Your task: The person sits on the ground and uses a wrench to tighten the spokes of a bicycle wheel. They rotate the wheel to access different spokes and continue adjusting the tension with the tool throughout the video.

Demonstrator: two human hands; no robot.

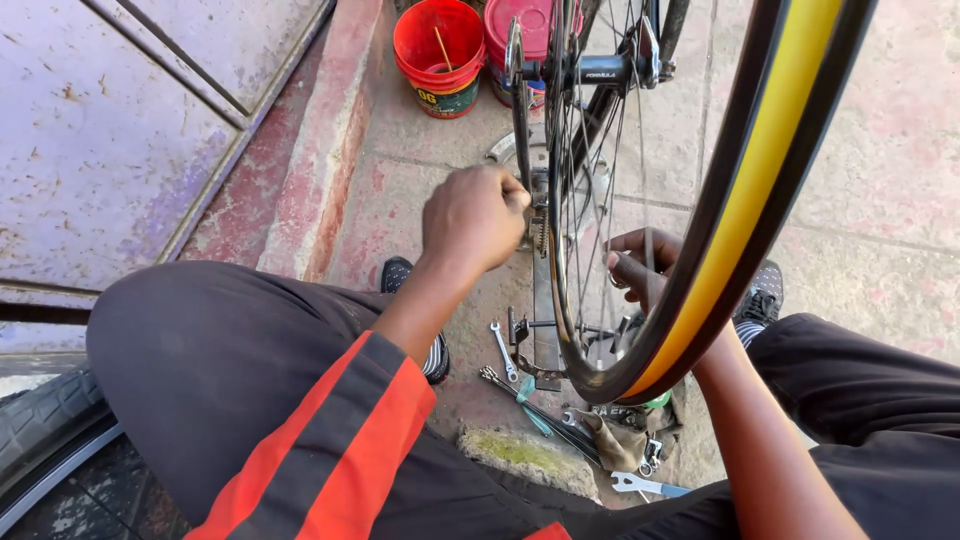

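A bicycle wheel (pixel 760 170) with a black tyre and a yellow band stands upright in front of me, its hub (pixel 600 70) and spokes in view. My left hand (pixel 475 215) is closed in a fist on the left side of the wheel, gripping something near the metal stand; what it grips is hidden. My right hand (pixel 640 265) reaches in from the right, behind the spokes, with fingers curled around a small part I cannot make out.
Spanners (pixel 503 350) and other tools lie on the ground between my feet, with a rag (pixel 620 440). A red bucket (pixel 438 55) and a second red container (pixel 520 30) stand beyond. A purple metal door (pixel 110 130) and another tyre (pixel 40 420) are at left.
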